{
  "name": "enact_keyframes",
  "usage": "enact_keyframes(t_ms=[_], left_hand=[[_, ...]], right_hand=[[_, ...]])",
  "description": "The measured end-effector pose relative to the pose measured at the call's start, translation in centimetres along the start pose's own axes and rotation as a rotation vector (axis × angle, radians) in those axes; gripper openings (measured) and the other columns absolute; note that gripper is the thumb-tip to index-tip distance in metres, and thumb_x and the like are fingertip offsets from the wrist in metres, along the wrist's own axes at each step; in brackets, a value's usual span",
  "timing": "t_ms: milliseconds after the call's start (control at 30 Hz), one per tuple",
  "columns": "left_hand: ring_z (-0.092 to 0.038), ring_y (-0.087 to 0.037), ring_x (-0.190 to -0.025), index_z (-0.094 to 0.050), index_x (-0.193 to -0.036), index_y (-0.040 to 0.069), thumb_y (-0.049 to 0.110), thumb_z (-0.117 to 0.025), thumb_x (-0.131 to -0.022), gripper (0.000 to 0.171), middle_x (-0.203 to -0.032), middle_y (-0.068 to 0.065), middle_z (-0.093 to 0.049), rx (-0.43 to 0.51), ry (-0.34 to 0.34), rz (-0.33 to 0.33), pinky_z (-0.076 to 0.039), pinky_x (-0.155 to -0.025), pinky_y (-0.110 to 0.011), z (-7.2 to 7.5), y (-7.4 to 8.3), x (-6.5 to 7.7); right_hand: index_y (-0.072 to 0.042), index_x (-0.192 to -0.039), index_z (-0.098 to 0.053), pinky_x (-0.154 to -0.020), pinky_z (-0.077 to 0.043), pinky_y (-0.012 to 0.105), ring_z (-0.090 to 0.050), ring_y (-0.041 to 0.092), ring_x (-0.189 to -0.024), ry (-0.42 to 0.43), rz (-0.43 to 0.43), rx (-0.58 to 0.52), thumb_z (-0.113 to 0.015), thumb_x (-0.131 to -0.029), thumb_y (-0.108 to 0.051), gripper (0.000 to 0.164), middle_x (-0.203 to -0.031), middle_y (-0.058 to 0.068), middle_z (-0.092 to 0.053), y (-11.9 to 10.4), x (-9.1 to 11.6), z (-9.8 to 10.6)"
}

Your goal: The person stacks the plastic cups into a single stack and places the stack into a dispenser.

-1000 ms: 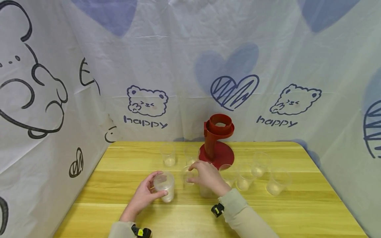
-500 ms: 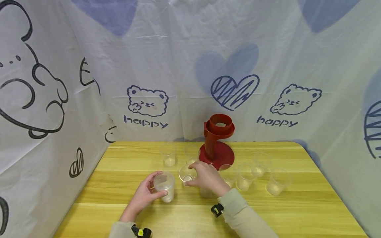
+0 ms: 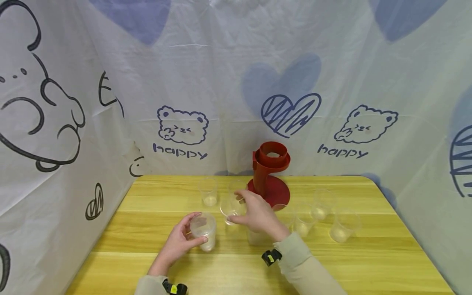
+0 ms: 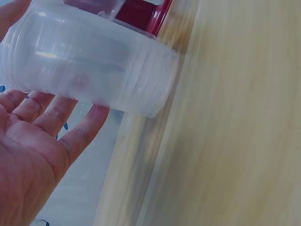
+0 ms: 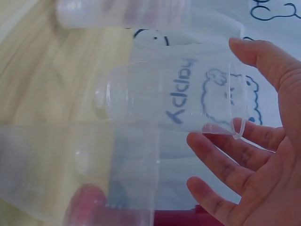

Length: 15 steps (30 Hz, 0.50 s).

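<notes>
In the head view my left hand (image 3: pixel 180 239) holds a clear plastic cup (image 3: pixel 207 231) upright at the table's left middle. Several rim lines in the left wrist view suggest nested cups (image 4: pixel 94 61); its fingers lie along one side, and part of the thumb shows at the frame's edge. To the right, my right hand (image 3: pixel 258 215) has its thumb and fingers about the rim of another clear plastic cup (image 3: pixel 230 209). The right wrist view shows that cup (image 5: pixel 164 94) between the thumb and fingertips, with a fingertip against its lower side.
A red stand (image 3: pixel 272 192) with a ring-shaped top stands at the back. Clear cups stand about: one at the back left (image 3: pixel 209 196), one below my right wrist (image 3: pixel 255 238), and several to the right, including a far-right cup (image 3: pixel 342 231). A printed cloth (image 3: pixel 228 82) hangs behind the table.
My right hand has moved slightly away from me, and the cup at its fingers has shifted a little left and back. My left hand with its cup has stayed in place.
</notes>
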<state>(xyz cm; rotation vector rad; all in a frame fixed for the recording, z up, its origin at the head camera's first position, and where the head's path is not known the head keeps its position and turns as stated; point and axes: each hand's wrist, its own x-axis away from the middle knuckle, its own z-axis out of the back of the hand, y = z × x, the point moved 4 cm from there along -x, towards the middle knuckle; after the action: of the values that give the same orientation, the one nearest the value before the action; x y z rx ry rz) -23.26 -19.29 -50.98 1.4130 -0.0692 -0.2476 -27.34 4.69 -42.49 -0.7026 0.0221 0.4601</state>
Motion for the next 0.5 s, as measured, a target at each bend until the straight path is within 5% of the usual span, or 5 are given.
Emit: enact_keyframes(t_ms=[300,500], left_hand=[[-0.056,-0.041,-0.116,-0.04,-0.142,0.001,-0.001,-0.083,-0.075,0.08,-0.134,-0.022,-0.054,0.011,0.051,-0.034,-0.052,-0.094,-0.036,-0.3,0.2,0.0],[-0.057,-0.035,-0.116,-0.044,-0.137,0.001,0.0,-0.084,-0.073,0.076,-0.132,-0.02,-0.056,0.016,0.089,-0.014,-0.05,-0.098,-0.041,-0.9,0.3,-0.1]], right_hand=[[-0.01,-0.135,-0.054,-0.094,-0.052,0.04,-0.06,0.023,-0.105,0.073,0.1,-0.126,-0.087,-0.075,-0.032,0.071,-0.116,0.004,-0.062,-1.5,0.5,2.0],[-0.008,-0.134,-0.049,-0.096,-0.052,0.041,-0.063,0.021,-0.104,0.124,0.133,-0.183,-0.088,-0.074,-0.028,0.075,-0.115,0.004,-0.065,-2.2,0.7,3.1]])
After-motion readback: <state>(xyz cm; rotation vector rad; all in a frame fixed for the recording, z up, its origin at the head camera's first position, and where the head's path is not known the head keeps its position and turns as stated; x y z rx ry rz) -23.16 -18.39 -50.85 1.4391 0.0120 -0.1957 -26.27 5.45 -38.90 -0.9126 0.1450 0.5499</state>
